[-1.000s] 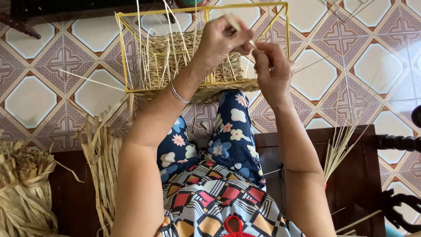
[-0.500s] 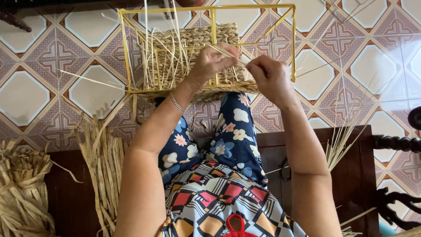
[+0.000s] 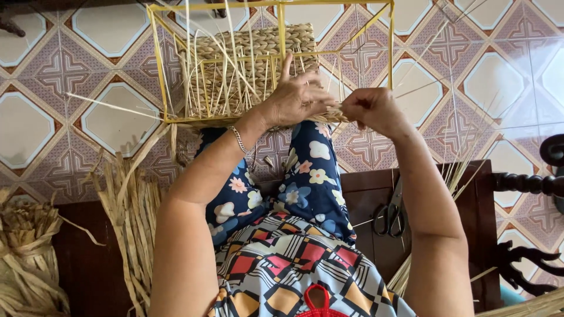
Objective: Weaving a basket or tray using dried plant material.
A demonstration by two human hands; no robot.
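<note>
Woven straw strand (image 3: 339, 113) runs crosswise along the near lower rail of the yellow wire frame (image 3: 157, 64), between both hands. Left hand (image 3: 296, 97) presses it to the rail, fingers loosely spread; right hand (image 3: 371, 107), just beside the frame, pinches its end, fingers curled tight.

A dark wooden bench (image 3: 446, 194) runs across the near part of the scene, standing on a patterned tile floor (image 3: 106, 76). On its right part lie black-handled scissors (image 3: 390, 212), with thin pale reeds (image 3: 455, 176) just right of them. At its left lean flat dried straw strips (image 3: 132, 211), and a tied straw bundle (image 3: 26, 258) sits far left.
</note>
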